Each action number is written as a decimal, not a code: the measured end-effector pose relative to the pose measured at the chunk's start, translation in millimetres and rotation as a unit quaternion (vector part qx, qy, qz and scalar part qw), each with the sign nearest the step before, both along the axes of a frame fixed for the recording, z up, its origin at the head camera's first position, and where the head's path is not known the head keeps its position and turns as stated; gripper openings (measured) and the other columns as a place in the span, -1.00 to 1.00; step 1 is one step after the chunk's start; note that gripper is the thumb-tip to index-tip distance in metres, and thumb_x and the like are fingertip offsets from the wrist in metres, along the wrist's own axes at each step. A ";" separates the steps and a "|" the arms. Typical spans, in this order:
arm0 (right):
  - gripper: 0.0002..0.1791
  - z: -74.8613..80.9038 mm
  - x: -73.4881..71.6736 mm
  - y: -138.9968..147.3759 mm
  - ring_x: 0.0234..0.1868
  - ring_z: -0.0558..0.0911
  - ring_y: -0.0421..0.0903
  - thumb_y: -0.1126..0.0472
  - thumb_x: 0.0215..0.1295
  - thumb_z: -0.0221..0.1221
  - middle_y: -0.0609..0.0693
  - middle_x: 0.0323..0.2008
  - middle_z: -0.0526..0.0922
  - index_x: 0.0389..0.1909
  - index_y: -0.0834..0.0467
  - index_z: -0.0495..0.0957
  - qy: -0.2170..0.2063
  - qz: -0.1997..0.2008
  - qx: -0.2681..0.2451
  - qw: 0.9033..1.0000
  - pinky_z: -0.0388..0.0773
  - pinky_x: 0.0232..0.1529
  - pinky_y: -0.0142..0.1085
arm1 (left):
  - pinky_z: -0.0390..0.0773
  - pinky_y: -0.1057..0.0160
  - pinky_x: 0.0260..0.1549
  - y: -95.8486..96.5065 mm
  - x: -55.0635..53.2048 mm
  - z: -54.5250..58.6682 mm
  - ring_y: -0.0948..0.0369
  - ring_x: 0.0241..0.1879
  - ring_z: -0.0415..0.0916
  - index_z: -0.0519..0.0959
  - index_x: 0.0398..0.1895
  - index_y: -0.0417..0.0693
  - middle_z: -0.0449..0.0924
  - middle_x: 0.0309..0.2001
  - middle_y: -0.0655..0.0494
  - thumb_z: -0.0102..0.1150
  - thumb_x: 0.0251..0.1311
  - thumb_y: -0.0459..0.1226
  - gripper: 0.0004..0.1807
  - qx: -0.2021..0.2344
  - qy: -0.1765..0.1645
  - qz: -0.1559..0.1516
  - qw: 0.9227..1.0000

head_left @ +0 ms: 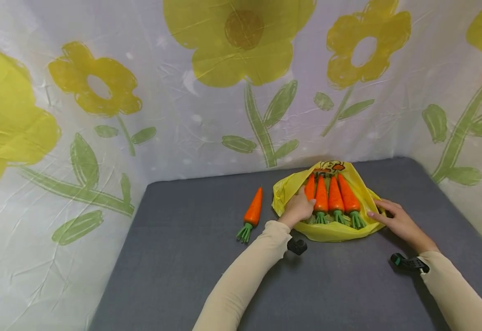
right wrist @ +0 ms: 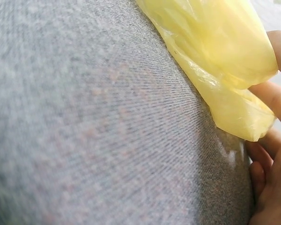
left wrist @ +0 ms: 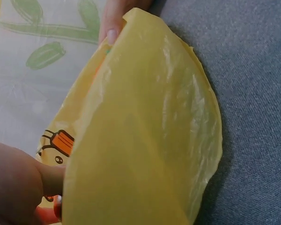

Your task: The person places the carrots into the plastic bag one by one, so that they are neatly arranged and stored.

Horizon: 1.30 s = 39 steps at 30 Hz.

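A yellow plastic bag (head_left: pixel 336 233) lies with its mouth spread, and several orange carrots (head_left: pixel 335 195) with green stem ends lie side by side in it. My left hand (head_left: pixel 300 208) reaches into the bag's left side and grips the leftmost carrot (head_left: pixel 310 185), its lower part hidden by the fingers. In the left wrist view, the bag's side (left wrist: pixel 145 117) covers much of that hand (left wrist: pixel 18 183). My right hand (head_left: pixel 398 220) holds the bag's right edge between thumb and fingers; the right wrist view shows the folded plastic (right wrist: pixel 239 112) among its fingers (right wrist: pixel 274 101).
A single carrot (head_left: pixel 253 209) lies on the grey table (head_left: pixel 183 257), left of the bag, stem end toward me. Behind the table hangs a white cloth (head_left: pixel 175 115) with yellow flowers. Each wrist wears a black camera strap (head_left: pixel 410 263).
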State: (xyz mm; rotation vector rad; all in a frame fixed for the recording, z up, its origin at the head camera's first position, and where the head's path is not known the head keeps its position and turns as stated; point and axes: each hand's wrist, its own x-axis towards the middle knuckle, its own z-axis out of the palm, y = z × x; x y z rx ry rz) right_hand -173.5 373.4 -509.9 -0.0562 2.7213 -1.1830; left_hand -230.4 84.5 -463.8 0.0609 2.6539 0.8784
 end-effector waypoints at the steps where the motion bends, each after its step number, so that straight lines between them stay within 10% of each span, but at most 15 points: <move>1: -0.16 -0.5 0.0 0.1 0.44 -0.11 0.55 -0.11 0.44 0.09 0.53 0.47 -0.06 0.51 0.32 0.06 0.000 0.001 0.001 1.000 -0.08 0.26 0.51 | 0.53 0.13 0.10 -0.5 -0.1 -1.3 0.05 0.11 0.58 0.03 0.58 0.14 0.56 0.26 0.00 -0.06 0.47 0.04 -0.30 0.001 -0.002 0.001 1.000; 25: -0.17 -1.9 -0.9 -0.3 0.44 -0.06 0.52 -0.09 0.42 0.12 0.50 0.47 0.01 0.50 0.31 0.11 0.006 0.001 -0.004 1.000 -0.05 0.26 0.50 | 0.44 0.16 0.28 5.6 -5.1 -9.6 0.06 0.29 0.47 0.04 0.57 -0.04 0.44 0.37 -0.02 -0.09 0.48 0.04 -0.28 -0.042 -0.002 0.012 0.999; 39: -0.12 0.5 1.5 -0.5 0.46 -0.13 0.53 -0.14 0.41 0.11 0.50 0.49 -0.09 0.52 0.31 0.06 -0.012 -0.008 -0.013 1.000 -0.09 0.26 0.51 | 0.51 0.25 -0.34 9.2 -8.1 -6.3 0.16 -0.30 0.61 0.05 0.57 -0.05 0.67 0.09 0.03 -0.09 0.45 0.11 -0.23 -0.120 -0.001 -0.019 0.993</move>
